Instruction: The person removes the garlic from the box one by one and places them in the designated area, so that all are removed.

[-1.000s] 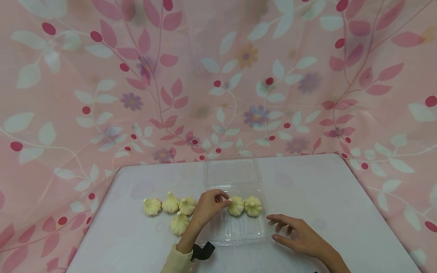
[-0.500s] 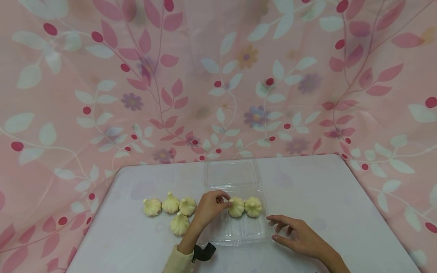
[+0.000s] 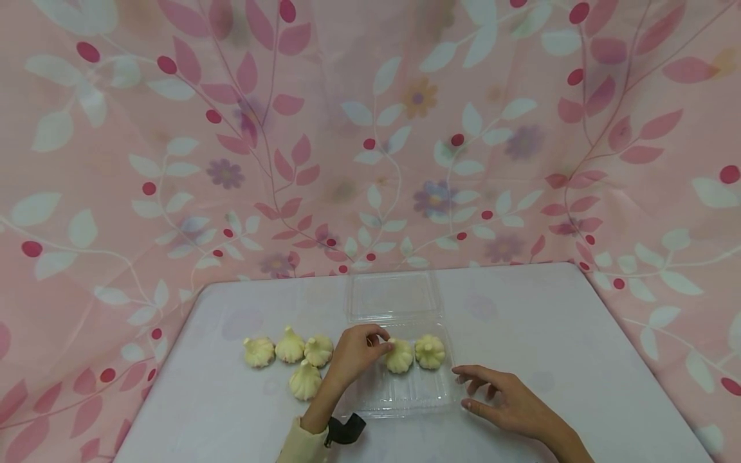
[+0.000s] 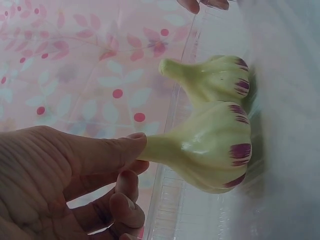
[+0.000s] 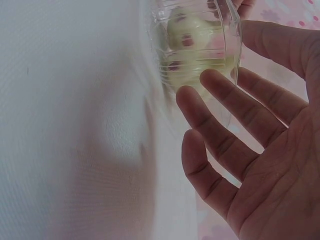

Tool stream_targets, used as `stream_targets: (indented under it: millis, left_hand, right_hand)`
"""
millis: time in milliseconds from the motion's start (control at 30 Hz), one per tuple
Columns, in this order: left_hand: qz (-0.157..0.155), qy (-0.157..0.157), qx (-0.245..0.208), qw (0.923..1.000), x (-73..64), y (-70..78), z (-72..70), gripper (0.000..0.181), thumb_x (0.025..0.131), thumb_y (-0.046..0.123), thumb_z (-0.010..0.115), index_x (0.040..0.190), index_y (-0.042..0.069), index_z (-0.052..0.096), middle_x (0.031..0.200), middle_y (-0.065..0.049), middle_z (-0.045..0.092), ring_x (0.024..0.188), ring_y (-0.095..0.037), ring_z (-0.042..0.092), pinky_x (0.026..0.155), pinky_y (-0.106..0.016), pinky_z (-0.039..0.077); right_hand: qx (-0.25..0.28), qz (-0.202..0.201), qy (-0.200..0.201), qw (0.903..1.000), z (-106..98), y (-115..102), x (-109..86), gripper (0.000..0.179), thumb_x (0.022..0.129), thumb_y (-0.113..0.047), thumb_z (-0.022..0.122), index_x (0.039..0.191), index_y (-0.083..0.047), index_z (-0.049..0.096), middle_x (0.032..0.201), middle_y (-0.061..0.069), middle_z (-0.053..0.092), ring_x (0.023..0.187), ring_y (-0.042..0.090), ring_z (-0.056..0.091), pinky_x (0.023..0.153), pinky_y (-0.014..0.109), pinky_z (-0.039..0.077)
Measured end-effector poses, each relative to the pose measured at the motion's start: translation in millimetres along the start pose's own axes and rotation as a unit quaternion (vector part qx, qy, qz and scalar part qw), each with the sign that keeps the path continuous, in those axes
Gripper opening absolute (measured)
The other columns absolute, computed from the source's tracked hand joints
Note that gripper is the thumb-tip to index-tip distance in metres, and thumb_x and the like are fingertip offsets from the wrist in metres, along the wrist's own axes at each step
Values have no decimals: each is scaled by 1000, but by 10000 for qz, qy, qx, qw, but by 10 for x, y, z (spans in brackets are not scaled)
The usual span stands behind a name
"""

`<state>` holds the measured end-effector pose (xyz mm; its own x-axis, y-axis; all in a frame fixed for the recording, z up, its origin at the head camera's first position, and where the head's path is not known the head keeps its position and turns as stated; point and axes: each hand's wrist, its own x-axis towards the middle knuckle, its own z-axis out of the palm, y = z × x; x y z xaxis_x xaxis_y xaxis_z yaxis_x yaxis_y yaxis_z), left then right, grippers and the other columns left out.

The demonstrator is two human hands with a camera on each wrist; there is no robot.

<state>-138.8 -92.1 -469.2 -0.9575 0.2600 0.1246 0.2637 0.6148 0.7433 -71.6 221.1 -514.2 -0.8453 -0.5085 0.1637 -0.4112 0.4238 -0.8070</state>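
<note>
My left hand (image 3: 354,352) pinches the stem of a pale garlic bulb (image 3: 400,357) between thumb and forefinger, over the clear plastic box (image 3: 405,393). In the left wrist view, that garlic bulb (image 4: 210,147) has purple streaks at its base and overlaps a second garlic bulb (image 4: 220,77). From the head, the second bulb (image 3: 429,352) sits to its right inside the box. My right hand (image 3: 500,400) is relaxed, fingers spread, with its fingertips right by the box's right wall. The right wrist view shows both bulbs through this box wall (image 5: 232,40).
Several more garlic bulbs (image 3: 291,346) lie together on the white table (image 3: 202,399), left of the box. The box's clear lid (image 3: 393,296) lies folded back towards the pink floral curtain (image 3: 382,161). A black wrist mount (image 3: 346,429) sits at my left sleeve.
The garlic bulb in my left hand has shifted slightly towards me, and a narrow gap now shows between it and the second bulb. My right hand has stayed in place.
</note>
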Motion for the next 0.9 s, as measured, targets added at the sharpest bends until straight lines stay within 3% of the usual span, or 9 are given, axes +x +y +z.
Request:
stream_targets:
  millis: [900]
  left_hand:
    - [401,184,235,9988,-97,71,-150,7,84,17,79,84,13,73,67,9,53,62,-7,49,57,-25,42]
  right_hand:
    - [18,11,-10,10000,4,-5,3,46,91,-24,73,134,-12,58,110,-1,68,88,9,62,67,31,49]
